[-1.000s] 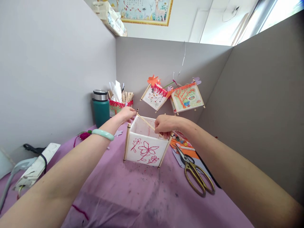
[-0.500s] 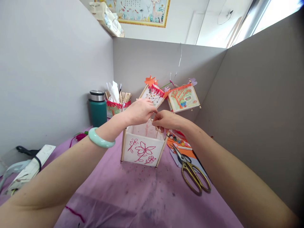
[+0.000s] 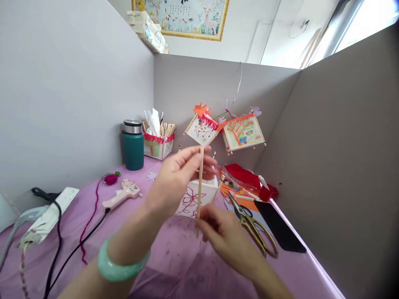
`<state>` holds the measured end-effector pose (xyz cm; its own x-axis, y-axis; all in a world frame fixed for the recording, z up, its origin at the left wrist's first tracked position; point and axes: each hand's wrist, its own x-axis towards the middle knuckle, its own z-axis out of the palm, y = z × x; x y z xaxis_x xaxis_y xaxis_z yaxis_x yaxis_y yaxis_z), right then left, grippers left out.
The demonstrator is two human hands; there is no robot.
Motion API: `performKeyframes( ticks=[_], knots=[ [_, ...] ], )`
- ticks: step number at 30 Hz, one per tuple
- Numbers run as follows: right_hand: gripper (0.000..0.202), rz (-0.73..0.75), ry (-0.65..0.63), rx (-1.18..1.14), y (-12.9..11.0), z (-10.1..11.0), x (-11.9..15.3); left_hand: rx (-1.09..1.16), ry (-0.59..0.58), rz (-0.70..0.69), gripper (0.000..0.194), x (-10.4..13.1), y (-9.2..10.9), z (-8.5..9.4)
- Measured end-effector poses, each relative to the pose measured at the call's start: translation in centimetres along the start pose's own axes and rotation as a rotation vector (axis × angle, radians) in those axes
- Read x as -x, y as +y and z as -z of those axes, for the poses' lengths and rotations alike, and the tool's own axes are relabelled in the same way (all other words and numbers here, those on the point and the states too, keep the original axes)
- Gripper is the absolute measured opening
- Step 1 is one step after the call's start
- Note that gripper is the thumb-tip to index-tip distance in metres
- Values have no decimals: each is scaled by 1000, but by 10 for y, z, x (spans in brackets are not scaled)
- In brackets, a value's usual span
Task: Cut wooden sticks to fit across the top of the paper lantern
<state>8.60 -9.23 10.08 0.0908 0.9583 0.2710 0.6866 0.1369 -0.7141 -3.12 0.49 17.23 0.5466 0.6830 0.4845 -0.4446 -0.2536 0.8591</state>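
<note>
Between my two hands a thin wooden stick stands nearly upright. My left hand, with a pale green bangle at its wrist, pinches the stick near its top between thumb and fingers. Lower down, my right hand grips it close to its bottom end. Just behind the stick sits a white box lantern with wooden corner posts and pink flowers drawn on its front. My left hand hides much of its left and upper parts.
Gold-handled scissors and a black phone lie at right. A glue gun, a power strip and a teal bottle are at left. Two decorated lanterns hang behind; a box of sticks stands at back left.
Both hands have come back from above the lantern's rim towards me. The stick is now upright in front of the lantern, with my right hand lowered. The view has shifted slightly.
</note>
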Motion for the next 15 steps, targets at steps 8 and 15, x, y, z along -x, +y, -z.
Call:
performKeyframes(
  ticks=[8, 15],
  knots=[
    [16, -28, 33, 127, 56, -43, 15, 164, 19, 210, 18, 30, -54, -12],
    [15, -29, 40, 169, 62, -43, 28, 143, 6, 185, 18, 33, -56, -13]
  ],
)
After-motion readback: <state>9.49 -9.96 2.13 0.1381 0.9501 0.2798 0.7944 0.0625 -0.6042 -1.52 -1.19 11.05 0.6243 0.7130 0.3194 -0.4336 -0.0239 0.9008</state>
